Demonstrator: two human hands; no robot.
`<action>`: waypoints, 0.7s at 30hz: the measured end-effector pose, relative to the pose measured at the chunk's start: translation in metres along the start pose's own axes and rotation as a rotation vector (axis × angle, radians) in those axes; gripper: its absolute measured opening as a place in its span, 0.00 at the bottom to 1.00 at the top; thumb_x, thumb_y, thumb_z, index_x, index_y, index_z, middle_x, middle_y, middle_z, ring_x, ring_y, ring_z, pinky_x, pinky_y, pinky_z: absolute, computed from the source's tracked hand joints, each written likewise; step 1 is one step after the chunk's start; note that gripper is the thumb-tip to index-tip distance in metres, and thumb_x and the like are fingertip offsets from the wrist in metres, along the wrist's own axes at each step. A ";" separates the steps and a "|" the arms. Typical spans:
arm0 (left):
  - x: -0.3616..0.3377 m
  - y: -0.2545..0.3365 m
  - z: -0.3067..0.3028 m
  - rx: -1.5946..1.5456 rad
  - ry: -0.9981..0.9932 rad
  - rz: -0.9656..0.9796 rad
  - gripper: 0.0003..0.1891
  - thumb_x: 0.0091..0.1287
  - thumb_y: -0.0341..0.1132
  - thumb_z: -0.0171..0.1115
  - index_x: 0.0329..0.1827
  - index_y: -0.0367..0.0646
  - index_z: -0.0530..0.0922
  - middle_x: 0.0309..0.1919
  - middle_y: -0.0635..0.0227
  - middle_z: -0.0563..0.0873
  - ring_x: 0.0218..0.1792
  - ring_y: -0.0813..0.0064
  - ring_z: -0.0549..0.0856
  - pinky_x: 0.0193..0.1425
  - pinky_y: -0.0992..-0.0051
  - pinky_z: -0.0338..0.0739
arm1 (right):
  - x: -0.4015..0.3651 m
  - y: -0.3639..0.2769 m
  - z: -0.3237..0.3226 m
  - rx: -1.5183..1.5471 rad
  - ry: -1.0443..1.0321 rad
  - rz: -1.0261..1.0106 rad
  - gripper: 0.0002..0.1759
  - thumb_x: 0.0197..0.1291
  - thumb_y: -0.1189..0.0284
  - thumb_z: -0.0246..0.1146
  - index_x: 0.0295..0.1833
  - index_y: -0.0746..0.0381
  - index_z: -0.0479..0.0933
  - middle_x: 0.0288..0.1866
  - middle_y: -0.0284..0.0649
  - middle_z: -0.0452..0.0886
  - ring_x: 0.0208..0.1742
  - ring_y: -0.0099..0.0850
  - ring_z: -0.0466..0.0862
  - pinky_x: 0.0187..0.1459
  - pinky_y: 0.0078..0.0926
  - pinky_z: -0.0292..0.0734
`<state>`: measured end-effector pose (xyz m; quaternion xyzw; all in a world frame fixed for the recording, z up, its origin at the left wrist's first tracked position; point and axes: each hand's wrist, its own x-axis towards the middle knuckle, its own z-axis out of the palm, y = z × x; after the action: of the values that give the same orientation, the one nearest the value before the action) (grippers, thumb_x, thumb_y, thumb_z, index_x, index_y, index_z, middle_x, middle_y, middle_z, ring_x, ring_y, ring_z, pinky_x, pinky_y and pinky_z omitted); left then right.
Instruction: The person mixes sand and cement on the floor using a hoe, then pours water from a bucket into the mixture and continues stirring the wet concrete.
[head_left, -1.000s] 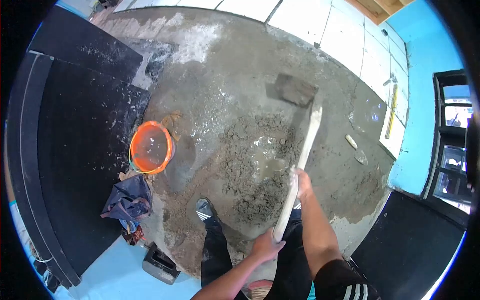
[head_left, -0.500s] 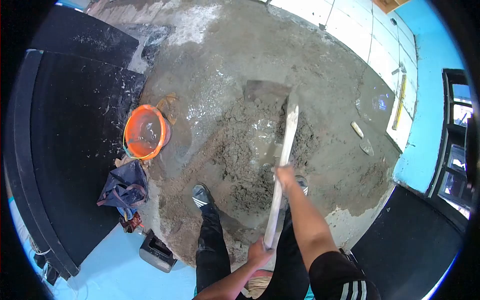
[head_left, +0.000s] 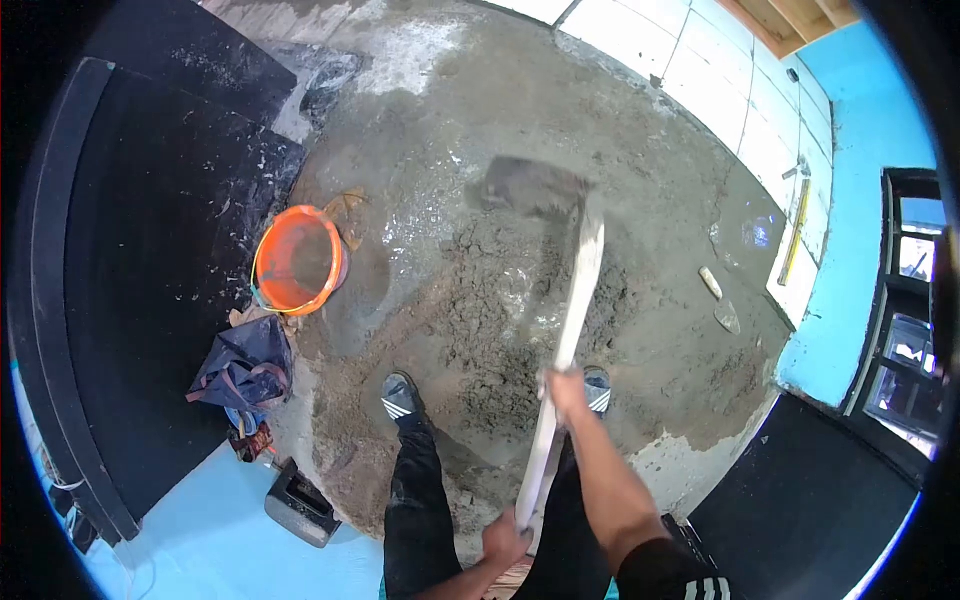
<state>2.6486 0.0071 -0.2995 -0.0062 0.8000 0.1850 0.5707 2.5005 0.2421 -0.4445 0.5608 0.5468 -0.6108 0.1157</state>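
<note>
Here, left hand (head_left: 506,540) below right (head_left: 568,392), gripping hoe (head_left: 577,300)

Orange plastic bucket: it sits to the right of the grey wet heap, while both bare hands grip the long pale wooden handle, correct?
Not quite: the head view shows the orange plastic bucket to the left of the grey wet heap. The left hand and right hand do grip the long pale wooden handle.
</note>
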 end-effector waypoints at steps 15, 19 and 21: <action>0.031 0.151 0.051 -0.538 0.030 -0.016 0.27 0.57 0.39 0.67 0.53 0.38 0.65 0.42 0.43 0.83 0.47 0.44 0.83 0.54 0.53 0.78 | 0.098 -0.047 -0.005 -0.556 -0.113 -0.061 0.21 0.47 0.71 0.62 0.43 0.79 0.79 0.34 0.57 0.84 0.35 0.44 0.86 0.38 0.37 0.79; -0.001 0.171 0.098 -0.533 -0.090 -0.030 0.31 0.56 0.42 0.68 0.58 0.37 0.64 0.43 0.42 0.83 0.47 0.42 0.84 0.51 0.52 0.79 | 0.045 -0.058 -0.055 -0.628 -0.182 0.018 0.19 0.50 0.69 0.62 0.41 0.77 0.79 0.31 0.55 0.84 0.33 0.42 0.85 0.37 0.40 0.79; -0.031 0.172 0.127 -0.428 -0.120 -0.038 0.36 0.55 0.44 0.69 0.62 0.36 0.62 0.45 0.41 0.82 0.47 0.43 0.83 0.50 0.53 0.79 | 0.019 -0.045 -0.084 -0.674 -0.163 0.012 0.20 0.47 0.70 0.65 0.41 0.77 0.78 0.31 0.53 0.84 0.30 0.40 0.85 0.35 0.37 0.79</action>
<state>2.7367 0.1996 -0.2570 -0.1312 0.7069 0.3399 0.6063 2.5069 0.3355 -0.4168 0.4436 0.7036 -0.4380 0.3411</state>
